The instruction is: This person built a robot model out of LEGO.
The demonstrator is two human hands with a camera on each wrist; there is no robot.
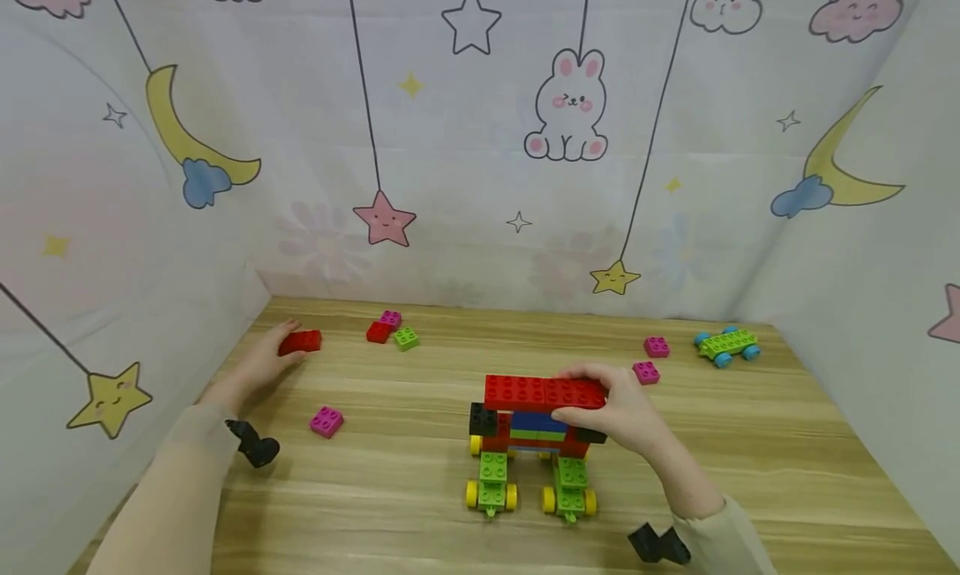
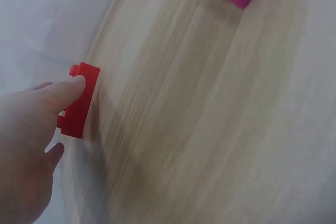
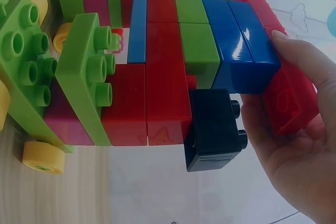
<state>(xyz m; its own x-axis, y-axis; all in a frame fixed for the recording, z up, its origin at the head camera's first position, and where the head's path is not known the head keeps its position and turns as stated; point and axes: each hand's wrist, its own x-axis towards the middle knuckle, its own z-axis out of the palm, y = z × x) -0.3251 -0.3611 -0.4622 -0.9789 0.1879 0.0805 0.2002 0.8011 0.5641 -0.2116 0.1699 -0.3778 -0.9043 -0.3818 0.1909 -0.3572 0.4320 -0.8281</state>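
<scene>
A toy vehicle of building blocks [image 1: 536, 429] stands on the table, with red bricks along its top, black bricks at both ends, blue and green bricks in its middle and green wheeled bases with yellow wheels. My right hand [image 1: 618, 404] grips the red top bricks [image 3: 291, 95] at their right end, thumb on the near side. At the table's far left, my left hand [image 1: 262, 358] holds a loose red brick [image 1: 306, 342] between thumb and fingers. The left wrist view shows one digit across this red brick [image 2: 81, 103]; the fingers behind are partly hidden.
Red, pink and green bricks [image 1: 380, 332] lie together at the back left. Nearer is a single pink brick [image 1: 327, 422]. Two pink bricks [image 1: 647, 372] and a green wheeled base [image 1: 727, 344] with blue wheels sit at the back right. A printed curtain [image 1: 480, 183] encloses the table [image 1: 390, 492].
</scene>
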